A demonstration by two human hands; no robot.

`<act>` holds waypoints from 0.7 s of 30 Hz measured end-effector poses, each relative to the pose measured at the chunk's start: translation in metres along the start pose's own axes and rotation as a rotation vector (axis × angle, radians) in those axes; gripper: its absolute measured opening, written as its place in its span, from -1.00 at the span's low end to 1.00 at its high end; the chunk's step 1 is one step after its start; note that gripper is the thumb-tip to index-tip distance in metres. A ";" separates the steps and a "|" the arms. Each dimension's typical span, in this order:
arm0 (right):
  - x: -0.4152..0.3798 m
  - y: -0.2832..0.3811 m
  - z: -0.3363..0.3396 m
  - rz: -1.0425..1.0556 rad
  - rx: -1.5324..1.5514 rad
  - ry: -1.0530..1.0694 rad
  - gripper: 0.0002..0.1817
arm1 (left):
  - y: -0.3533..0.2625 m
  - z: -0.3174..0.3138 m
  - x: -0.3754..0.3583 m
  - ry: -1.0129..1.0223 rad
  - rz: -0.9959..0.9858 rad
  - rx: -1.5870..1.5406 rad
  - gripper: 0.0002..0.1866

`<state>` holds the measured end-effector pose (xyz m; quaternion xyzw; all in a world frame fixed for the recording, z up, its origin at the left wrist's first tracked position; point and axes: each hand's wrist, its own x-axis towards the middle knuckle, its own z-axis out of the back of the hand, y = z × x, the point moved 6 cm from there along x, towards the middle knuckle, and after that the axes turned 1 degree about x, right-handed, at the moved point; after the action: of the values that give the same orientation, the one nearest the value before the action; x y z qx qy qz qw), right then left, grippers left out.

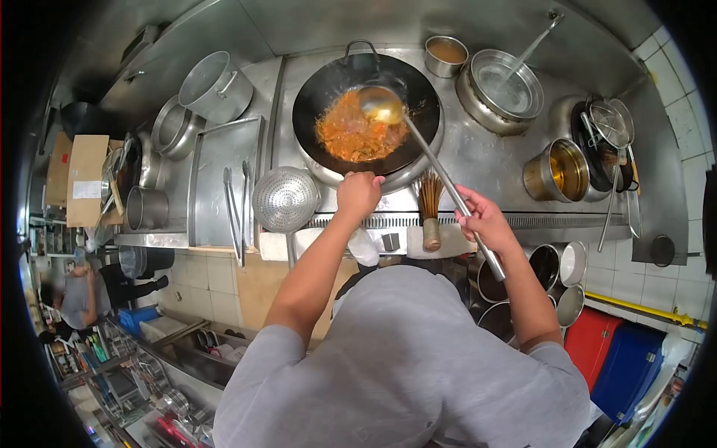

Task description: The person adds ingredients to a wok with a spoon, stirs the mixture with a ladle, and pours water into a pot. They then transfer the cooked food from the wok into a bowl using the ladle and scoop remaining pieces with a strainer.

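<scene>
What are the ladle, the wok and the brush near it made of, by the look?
Ladle: probably steel, smooth, with a shiny grey handle. Wok: dark metal, likely iron, mostly dull black. Brush: possibly split bamboo, from its thin brown strands.

Steel back wall (418, 22), white tiles (679, 123)

Right of the wok (305, 112), a bare stretch of worktop (485, 168) gives a hand room to pass between the ladle handle (436, 163) and the oil pot (532, 179). That handle slants across the front edge, with the brush (431, 200) close on its left. Behind, 2 pots (444, 70) (482, 112) narrow the way; the strainer (286, 198) blocks the wok's left front.
</scene>
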<state>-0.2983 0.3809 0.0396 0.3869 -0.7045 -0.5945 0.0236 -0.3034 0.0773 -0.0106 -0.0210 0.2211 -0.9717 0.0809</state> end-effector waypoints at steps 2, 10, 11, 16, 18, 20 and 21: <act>0.008 0.011 0.006 0.086 -0.160 -0.151 -0.17 | 0.002 -0.002 -0.003 -0.032 -0.034 0.005 -0.61; 0.096 -0.003 0.028 0.340 -0.437 -0.292 -0.25 | -0.005 0.007 -0.006 -0.027 -0.047 0.009 -0.61; 0.104 -0.015 0.023 0.233 -0.280 -0.242 -0.24 | -0.004 0.007 -0.007 -0.029 -0.043 0.012 -0.61; 0.107 -0.045 -0.007 -0.011 0.534 0.138 -0.19 | 0.002 0.000 -0.003 -0.044 -0.070 0.003 -0.59; 0.101 -0.050 -0.008 -0.037 0.651 0.222 -0.19 | 0.007 -0.001 0.000 -0.024 -0.053 -0.012 -0.59; 0.089 -0.051 -0.011 -0.049 0.745 0.306 -0.18 | 0.013 -0.006 0.002 -0.008 -0.049 -0.013 -0.59; 0.079 -0.049 -0.012 -0.051 0.744 0.308 -0.18 | 0.011 -0.003 -0.002 -0.009 -0.047 -0.013 -0.59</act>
<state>-0.3226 0.3264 -0.0325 0.4708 -0.8500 -0.2346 -0.0276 -0.2999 0.0688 -0.0182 -0.0308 0.2268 -0.9717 0.0590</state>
